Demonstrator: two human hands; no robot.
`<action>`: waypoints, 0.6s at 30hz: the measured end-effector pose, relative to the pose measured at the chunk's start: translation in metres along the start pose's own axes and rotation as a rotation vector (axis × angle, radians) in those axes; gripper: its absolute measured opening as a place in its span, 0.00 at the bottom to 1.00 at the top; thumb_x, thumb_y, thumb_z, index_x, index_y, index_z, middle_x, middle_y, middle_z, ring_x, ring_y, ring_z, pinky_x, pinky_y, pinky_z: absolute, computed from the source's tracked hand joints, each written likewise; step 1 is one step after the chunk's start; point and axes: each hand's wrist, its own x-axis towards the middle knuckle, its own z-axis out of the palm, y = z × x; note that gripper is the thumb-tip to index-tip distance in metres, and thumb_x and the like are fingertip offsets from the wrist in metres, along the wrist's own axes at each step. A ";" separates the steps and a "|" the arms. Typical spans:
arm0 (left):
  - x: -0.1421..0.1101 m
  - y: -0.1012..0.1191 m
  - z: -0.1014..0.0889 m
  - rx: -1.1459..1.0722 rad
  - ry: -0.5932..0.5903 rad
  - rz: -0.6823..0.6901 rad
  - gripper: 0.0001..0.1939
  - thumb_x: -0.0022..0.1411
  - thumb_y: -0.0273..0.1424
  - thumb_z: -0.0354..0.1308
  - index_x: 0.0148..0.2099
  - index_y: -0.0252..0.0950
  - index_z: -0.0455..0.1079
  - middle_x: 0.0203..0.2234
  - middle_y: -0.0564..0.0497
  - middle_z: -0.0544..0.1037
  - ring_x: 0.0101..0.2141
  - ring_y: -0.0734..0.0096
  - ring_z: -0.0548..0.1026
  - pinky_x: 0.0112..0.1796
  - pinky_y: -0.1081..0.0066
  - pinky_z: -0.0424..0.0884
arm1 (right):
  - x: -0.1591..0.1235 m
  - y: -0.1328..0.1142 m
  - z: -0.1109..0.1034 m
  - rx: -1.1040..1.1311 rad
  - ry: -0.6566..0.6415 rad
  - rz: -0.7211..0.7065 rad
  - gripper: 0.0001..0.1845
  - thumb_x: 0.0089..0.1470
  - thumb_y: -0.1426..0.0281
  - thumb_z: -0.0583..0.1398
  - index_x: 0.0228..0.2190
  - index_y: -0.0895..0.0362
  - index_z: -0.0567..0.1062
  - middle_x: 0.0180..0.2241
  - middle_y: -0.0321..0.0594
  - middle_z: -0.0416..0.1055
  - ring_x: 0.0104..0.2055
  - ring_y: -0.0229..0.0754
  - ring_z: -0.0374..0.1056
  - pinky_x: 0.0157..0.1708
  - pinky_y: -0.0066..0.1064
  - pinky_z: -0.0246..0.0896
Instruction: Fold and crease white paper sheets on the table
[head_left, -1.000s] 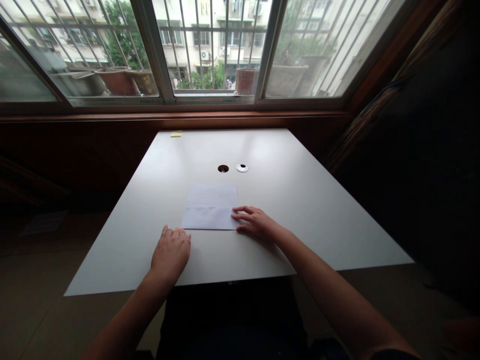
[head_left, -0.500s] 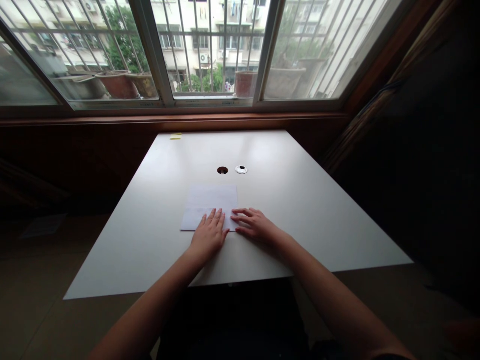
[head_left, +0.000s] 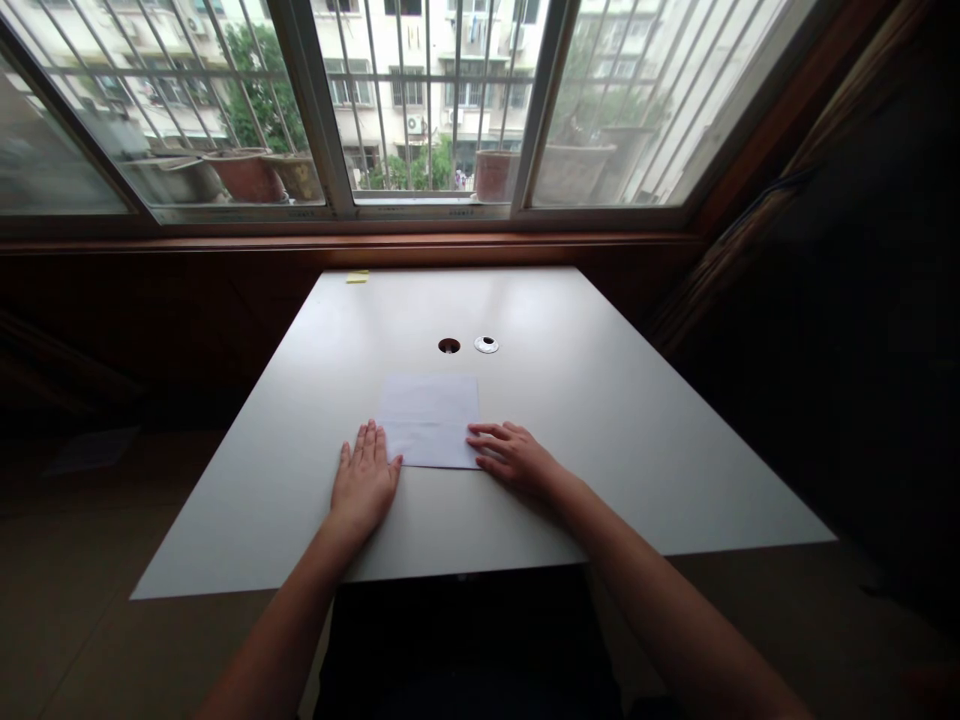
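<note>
A white sheet of paper lies flat on the white table, its near edge facing me. My left hand rests palm down over the paper's near left corner, fingers stretched forward and thumb out to the side. At the opposite side, my right hand touches the paper's right edge with its fingertips. Its fingers are slightly bent and apart. A faint crease or ripple runs across the paper; whether it is one layer or folded I cannot tell.
Beyond the paper, the tabletop has a round hole with a round silvery cap beside it. A yellow sticker marks the far left corner. Past the table stands a barred window, with a dark curtain at the right.
My left hand has slid left across the paper, from its near middle to the near left corner. The right hand stays at the right edge. The view has shifted slightly.
</note>
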 end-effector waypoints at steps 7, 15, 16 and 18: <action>-0.008 -0.017 0.007 -0.031 0.032 -0.057 0.30 0.73 0.35 0.36 0.71 0.25 0.50 0.70 0.40 0.47 0.69 0.54 0.45 0.66 0.46 0.43 | -0.004 0.002 0.003 -0.016 0.051 0.008 0.19 0.63 0.61 0.58 0.55 0.44 0.73 0.60 0.38 0.68 0.49 0.47 0.71 0.52 0.44 0.62; -0.008 -0.055 0.005 -0.137 -0.008 -0.134 0.28 0.73 0.38 0.38 0.72 0.37 0.51 0.70 0.48 0.49 0.69 0.51 0.44 0.65 0.43 0.44 | -0.004 -0.002 0.001 -0.028 0.048 0.017 0.20 0.63 0.63 0.58 0.56 0.44 0.72 0.60 0.38 0.68 0.49 0.46 0.71 0.52 0.44 0.62; -0.007 -0.058 0.006 -0.155 -0.012 -0.137 0.28 0.73 0.38 0.38 0.72 0.37 0.51 0.70 0.47 0.49 0.69 0.51 0.45 0.65 0.43 0.44 | -0.004 -0.002 0.000 -0.029 0.047 0.019 0.20 0.63 0.64 0.58 0.56 0.44 0.72 0.60 0.38 0.68 0.49 0.46 0.71 0.52 0.43 0.62; -0.004 -0.065 0.008 -0.198 -0.003 -0.129 0.28 0.73 0.37 0.38 0.72 0.36 0.50 0.70 0.45 0.49 0.69 0.51 0.45 0.65 0.42 0.45 | -0.004 -0.002 0.000 -0.031 0.045 0.019 0.19 0.63 0.63 0.58 0.55 0.45 0.73 0.60 0.38 0.68 0.49 0.46 0.71 0.52 0.43 0.63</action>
